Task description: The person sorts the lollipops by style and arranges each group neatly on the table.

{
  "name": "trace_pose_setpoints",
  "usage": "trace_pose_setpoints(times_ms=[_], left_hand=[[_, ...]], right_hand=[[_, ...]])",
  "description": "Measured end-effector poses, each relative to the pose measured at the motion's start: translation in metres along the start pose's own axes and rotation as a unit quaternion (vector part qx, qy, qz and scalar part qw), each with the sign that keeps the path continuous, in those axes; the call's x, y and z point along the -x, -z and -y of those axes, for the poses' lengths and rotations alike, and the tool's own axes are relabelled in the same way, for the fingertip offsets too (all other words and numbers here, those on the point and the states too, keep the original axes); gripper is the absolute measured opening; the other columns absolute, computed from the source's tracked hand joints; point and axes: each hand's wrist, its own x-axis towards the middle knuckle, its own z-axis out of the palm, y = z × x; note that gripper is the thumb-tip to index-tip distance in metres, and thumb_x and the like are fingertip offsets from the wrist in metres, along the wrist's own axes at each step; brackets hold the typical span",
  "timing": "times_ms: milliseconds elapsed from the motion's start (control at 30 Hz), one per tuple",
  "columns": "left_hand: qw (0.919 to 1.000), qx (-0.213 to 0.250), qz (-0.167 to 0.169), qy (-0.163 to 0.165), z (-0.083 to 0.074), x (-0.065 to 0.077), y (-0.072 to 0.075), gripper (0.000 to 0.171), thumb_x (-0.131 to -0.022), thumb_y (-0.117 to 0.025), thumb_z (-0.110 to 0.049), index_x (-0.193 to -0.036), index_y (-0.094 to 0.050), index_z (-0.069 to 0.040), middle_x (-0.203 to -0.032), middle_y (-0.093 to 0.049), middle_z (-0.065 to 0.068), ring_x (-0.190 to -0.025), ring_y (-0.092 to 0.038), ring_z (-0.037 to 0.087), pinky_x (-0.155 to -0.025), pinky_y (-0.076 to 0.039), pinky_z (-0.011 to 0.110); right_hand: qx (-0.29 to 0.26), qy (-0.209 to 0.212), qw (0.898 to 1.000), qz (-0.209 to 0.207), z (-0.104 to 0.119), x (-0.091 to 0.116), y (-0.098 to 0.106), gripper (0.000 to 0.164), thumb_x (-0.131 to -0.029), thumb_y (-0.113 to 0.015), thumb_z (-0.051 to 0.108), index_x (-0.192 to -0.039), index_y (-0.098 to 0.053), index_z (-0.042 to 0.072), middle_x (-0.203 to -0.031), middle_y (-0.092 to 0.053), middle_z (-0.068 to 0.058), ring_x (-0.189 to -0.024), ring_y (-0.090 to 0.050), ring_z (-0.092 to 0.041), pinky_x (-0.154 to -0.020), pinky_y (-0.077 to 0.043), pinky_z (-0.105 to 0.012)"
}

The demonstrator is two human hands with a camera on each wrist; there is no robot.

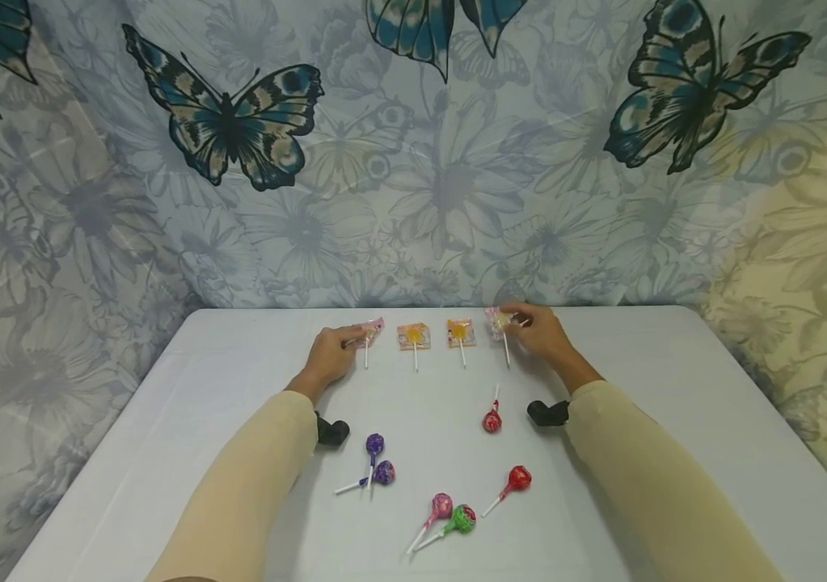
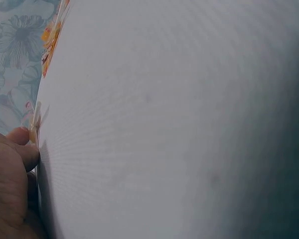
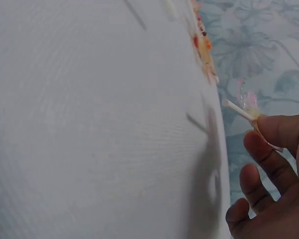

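Note:
Between thumb and finger my right hand (image 1: 538, 330) pinches a lollipop in a clear pink-printed wrapper (image 1: 496, 323), its white stick pointing toward me. The right wrist view shows this lollipop (image 3: 251, 107) held off the table by the wrapper's edge. At the left end of the row, my left hand (image 1: 331, 354) pinches the edge of another pink-wrapped lollipop (image 1: 372, 330). Two flat lollipops in orange wrappers, one left (image 1: 414, 335) and one right (image 1: 461, 332), lie between the hands.
Nearer me on the white table (image 1: 413, 420) lie round lollipops: two crossed purple ones (image 1: 384, 473), a pink one (image 1: 441, 507), a green one (image 1: 463, 518) and two red ones (image 1: 519, 478). A butterfly-patterned backdrop (image 1: 449, 186) rises behind the table's far edge.

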Motion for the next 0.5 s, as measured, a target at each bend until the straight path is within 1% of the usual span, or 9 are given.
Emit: trace_pose_setpoints(times_ms=[100, 200, 333, 500], left_hand=[[1.0000, 0.001, -0.001, -0.003, 0.0003, -0.0003, 0.0000, 0.030, -0.089, -0.060, 0.000, -0.117, -0.070, -0.009, -0.126, -0.061, 0.001, -0.121, -0.050, 0.032, -0.106, -0.032, 0.042], [0.9999, 0.002, -0.004, -0.010, 0.0005, -0.0004, 0.0003, 0.030, -0.089, -0.060, 0.001, -0.116, -0.070, -0.008, -0.125, -0.062, 0.003, -0.124, -0.050, 0.030, -0.106, -0.032, 0.041], [0.9999, 0.006, -0.007, -0.014, -0.0011, -0.0001, 0.0007, 0.029, -0.089, -0.060, 0.001, -0.115, -0.070, -0.008, -0.124, -0.062, 0.004, -0.123, -0.051, 0.029, -0.106, -0.032, 0.040], [0.9999, 0.007, -0.008, -0.011, -0.0014, 0.0002, 0.0012, 0.028, -0.090, -0.061, 0.000, -0.115, -0.070, -0.008, -0.124, -0.062, 0.002, -0.123, -0.051, 0.028, -0.106, -0.032, 0.040]], right_hand=[[0.014, -0.008, 1.000, 0.006, -0.0015, -0.0018, -0.0018, 0.036, -0.092, -0.064, 0.011, -0.128, -0.062, 0.010, -0.112, -0.058, -0.017, -0.101, -0.052, -0.032, -0.075, -0.046, -0.040], [0.030, -0.014, 0.999, 0.013, -0.0031, -0.0034, -0.0033, 0.038, -0.092, -0.063, 0.012, -0.130, -0.061, 0.010, -0.114, -0.057, -0.017, -0.103, -0.052, -0.032, -0.077, -0.046, -0.041], [0.054, -0.005, 0.998, 0.016, -0.0057, -0.0038, -0.0034, 0.038, -0.092, -0.062, 0.012, -0.130, -0.061, 0.007, -0.113, -0.057, -0.019, -0.102, -0.053, -0.034, -0.079, -0.045, -0.044], [0.079, 0.005, 0.997, 0.020, -0.0102, -0.0048, -0.0035, 0.036, -0.092, -0.061, 0.012, -0.127, -0.061, 0.005, -0.111, -0.058, -0.020, -0.100, -0.053, -0.035, -0.082, -0.044, -0.047]])
